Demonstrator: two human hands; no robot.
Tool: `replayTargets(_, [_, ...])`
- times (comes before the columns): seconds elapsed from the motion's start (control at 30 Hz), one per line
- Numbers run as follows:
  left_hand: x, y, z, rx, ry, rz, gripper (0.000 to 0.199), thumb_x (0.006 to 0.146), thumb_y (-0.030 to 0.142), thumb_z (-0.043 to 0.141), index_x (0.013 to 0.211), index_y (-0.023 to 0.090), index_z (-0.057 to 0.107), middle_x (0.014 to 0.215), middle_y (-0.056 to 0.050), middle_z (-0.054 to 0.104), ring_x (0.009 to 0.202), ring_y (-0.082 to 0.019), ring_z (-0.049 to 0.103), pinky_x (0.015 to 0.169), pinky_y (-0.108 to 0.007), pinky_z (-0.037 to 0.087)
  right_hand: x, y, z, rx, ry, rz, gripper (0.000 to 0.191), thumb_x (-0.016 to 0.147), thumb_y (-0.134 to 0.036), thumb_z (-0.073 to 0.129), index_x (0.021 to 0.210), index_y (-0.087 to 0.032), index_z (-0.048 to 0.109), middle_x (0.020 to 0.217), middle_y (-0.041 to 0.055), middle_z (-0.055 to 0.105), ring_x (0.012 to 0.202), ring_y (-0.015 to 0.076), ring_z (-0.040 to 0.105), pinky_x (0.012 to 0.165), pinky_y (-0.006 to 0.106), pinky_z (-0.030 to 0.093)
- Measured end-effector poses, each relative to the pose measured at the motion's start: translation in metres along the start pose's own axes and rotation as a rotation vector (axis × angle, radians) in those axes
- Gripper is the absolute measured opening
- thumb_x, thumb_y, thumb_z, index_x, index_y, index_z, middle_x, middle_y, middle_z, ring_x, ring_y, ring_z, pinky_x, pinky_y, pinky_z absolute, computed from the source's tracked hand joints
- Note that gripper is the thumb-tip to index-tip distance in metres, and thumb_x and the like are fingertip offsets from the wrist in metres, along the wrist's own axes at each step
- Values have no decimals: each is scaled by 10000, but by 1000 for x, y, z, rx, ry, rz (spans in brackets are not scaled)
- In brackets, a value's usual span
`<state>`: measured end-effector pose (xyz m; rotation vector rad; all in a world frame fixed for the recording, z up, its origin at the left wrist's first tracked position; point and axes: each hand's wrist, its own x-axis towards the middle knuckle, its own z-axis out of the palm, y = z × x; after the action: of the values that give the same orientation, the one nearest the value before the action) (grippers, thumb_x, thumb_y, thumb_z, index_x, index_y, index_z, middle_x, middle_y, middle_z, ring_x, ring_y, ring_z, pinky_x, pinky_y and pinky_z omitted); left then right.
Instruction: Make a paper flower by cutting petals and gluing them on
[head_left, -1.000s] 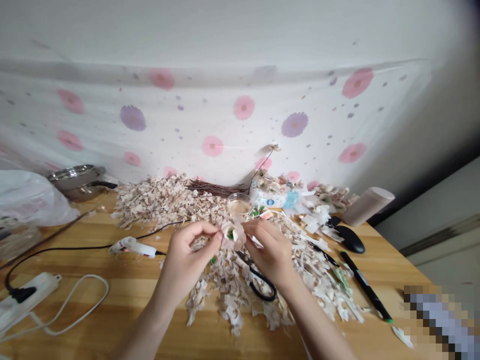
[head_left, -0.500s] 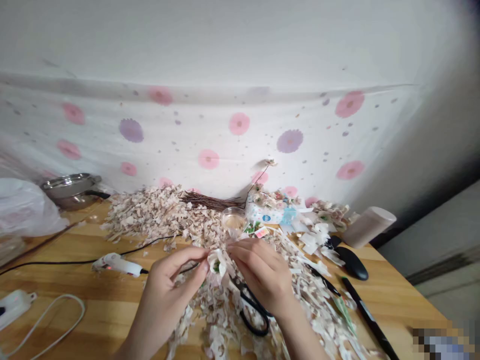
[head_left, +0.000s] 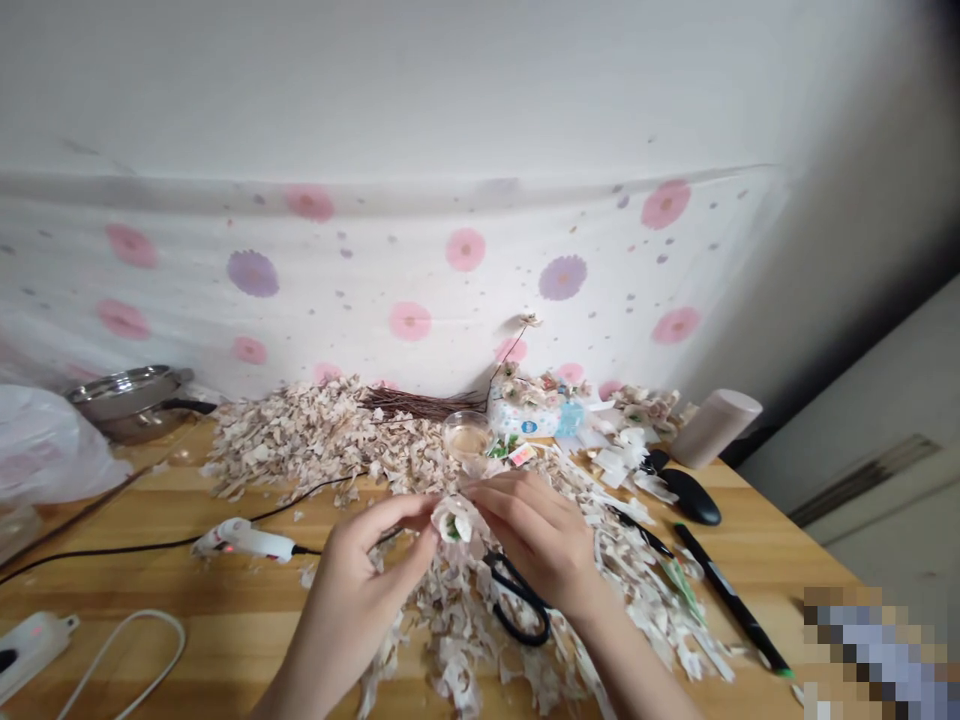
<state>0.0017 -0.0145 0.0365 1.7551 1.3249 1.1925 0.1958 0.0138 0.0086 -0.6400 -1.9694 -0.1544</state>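
Note:
A small white handmade flower (head_left: 454,520) with a green centre is between my two hands, over the table. My left hand (head_left: 382,555) pinches its left edge between thumb and fingers. On the other side, my right hand (head_left: 536,535) has its fingers closed together at the flower's right edge; its thumb is hidden. Loose pale petals and paper-like scraps (head_left: 457,660) lie beneath both hands. Black-handled scissors (head_left: 521,610) rest among these scraps, partly behind my right wrist. A clear cup (head_left: 469,437) with pale contents stands just beyond my fingers.
A large petal heap (head_left: 300,435), brown stems (head_left: 420,402) and a tissue pack (head_left: 529,420) with flowers on top line the back. A white glue gun (head_left: 247,540) with a black cord lies left. At right are a black mouse (head_left: 694,497), a black stick (head_left: 731,597) and a pale cylinder (head_left: 716,428).
The view has shifted slightly. The flower has turned, so its open face and green centre show more fully. Both hands stay at its edges.

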Motion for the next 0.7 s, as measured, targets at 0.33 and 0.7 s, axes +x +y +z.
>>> replayTargets(0.33, [-4, 10, -15, -20, -299, 12, 184, 879, 332, 550, 928, 261, 713, 964, 5, 720, 921, -146, 643, 814, -201, 502, 0, -5, -22, -114, -107, -189, 249, 875, -69, 536, 1100, -108, 635, 1014, 102, 720, 994, 191, 647, 774, 305, 573])
replayTargets(0.7, [-6, 15, -21, -45, -371, -9, 135, 851, 269, 589, 863, 269, 723, 877, 55, 727, 833, -105, 645, 754, -162, 489, 3, -11, -26, -189, -115, -274, 232, 903, -101, 491, 1065, -104, 656, 995, 100, 734, 990, 193, 668, 766, 294, 594])
